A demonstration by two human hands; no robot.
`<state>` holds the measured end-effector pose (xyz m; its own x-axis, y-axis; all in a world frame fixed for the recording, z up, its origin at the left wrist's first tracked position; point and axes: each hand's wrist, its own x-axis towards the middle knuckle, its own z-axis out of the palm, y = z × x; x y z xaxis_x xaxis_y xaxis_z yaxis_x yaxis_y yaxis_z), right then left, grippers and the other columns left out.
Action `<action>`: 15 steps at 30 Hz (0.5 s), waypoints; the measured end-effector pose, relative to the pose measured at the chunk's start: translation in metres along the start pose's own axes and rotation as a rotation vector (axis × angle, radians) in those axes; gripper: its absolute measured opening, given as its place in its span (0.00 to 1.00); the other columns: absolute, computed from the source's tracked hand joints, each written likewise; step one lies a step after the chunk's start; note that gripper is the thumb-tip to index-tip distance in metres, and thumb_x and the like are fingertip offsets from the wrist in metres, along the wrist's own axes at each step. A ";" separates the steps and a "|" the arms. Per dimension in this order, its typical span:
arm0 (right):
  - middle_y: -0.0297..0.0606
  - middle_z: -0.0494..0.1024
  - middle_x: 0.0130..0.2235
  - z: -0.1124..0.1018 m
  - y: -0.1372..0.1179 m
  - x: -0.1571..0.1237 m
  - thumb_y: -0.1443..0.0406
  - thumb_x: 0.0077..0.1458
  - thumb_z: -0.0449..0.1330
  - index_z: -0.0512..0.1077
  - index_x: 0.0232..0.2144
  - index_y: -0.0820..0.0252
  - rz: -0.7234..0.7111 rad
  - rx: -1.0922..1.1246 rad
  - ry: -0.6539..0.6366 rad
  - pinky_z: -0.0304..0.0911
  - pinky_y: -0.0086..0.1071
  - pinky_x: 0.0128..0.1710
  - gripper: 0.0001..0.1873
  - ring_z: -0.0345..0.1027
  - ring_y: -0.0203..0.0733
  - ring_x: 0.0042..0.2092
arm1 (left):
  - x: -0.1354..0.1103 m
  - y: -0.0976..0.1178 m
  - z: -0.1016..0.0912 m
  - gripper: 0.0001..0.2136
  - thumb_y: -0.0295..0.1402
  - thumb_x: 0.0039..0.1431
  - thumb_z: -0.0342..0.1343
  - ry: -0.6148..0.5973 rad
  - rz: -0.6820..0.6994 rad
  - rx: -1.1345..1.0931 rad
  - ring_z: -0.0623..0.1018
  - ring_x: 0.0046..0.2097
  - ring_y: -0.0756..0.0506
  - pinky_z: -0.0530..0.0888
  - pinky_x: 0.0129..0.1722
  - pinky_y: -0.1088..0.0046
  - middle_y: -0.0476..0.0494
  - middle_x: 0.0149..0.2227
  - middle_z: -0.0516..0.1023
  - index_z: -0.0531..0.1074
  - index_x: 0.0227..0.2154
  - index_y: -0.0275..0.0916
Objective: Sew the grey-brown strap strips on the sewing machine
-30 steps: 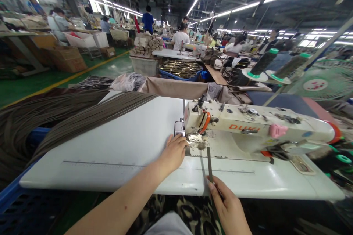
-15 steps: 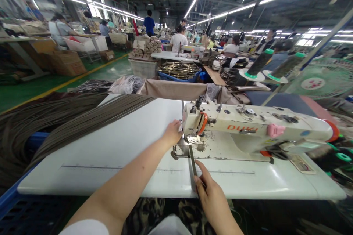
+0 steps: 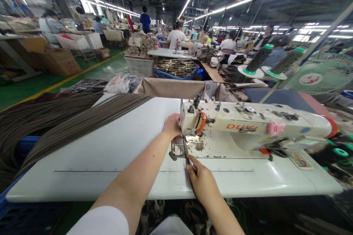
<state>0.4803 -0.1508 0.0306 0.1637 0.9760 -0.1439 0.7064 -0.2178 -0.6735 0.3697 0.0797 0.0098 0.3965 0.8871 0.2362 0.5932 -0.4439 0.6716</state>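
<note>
I sit at a white sewing machine (image 3: 248,125) on a white table (image 3: 110,154). My left hand (image 3: 171,126) rests against the left end of the machine head, above the needle plate (image 3: 178,150); its fingertips are hidden behind the head. My right hand (image 3: 200,181) lies at the table's near edge, fingers pinched on a narrow dark strip (image 3: 186,158). The strip runs from those fingers up to the presser foot (image 3: 190,139).
A big bundle of long dark strips (image 3: 68,121) drapes over the table's left side into a blue crate (image 3: 16,205). Thread cones (image 3: 259,60) and a green fan (image 3: 317,77) stand at the right. Other people (image 3: 176,36) work at tables farther back.
My left hand has moved from the needle plate up to the side of the machine head. My right hand slid left and forward along the strip, closer to the presser foot.
</note>
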 end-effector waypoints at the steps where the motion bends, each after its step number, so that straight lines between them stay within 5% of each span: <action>1: 0.41 0.82 0.32 0.000 0.000 0.001 0.58 0.65 0.49 0.70 0.62 0.60 0.008 -0.005 -0.001 0.65 0.37 0.37 0.28 0.76 0.49 0.34 | 0.000 -0.001 0.000 0.19 0.32 0.50 0.67 -0.011 0.008 0.006 0.75 0.58 0.33 0.65 0.63 0.54 0.38 0.52 0.80 0.79 0.48 0.43; 7: 0.43 0.85 0.38 0.001 -0.002 0.003 0.58 0.66 0.50 0.71 0.62 0.57 0.042 -0.026 0.007 0.67 0.38 0.42 0.27 0.79 0.49 0.39 | -0.001 -0.002 -0.001 0.20 0.27 0.52 0.64 -0.061 0.042 0.037 0.72 0.61 0.33 0.51 0.69 0.45 0.44 0.51 0.82 0.80 0.49 0.48; 11: 0.47 0.84 0.49 0.000 -0.006 0.005 0.60 0.66 0.50 0.71 0.62 0.58 0.055 -0.051 0.011 0.67 0.41 0.48 0.26 0.79 0.54 0.49 | -0.001 -0.001 -0.001 0.19 0.28 0.53 0.63 -0.047 0.033 0.021 0.72 0.61 0.33 0.54 0.68 0.47 0.43 0.51 0.82 0.80 0.48 0.47; 15: 0.48 0.84 0.46 0.000 -0.008 0.005 0.60 0.66 0.50 0.70 0.63 0.58 0.070 -0.057 0.001 0.67 0.42 0.47 0.26 0.79 0.55 0.48 | -0.001 -0.002 -0.001 0.15 0.29 0.52 0.64 -0.026 0.016 -0.016 0.76 0.57 0.33 0.60 0.65 0.50 0.41 0.47 0.83 0.82 0.44 0.45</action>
<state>0.4753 -0.1437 0.0354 0.2153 0.9582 -0.1885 0.7309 -0.2861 -0.6197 0.3676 0.0799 0.0091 0.4241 0.8761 0.2291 0.5753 -0.4560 0.6790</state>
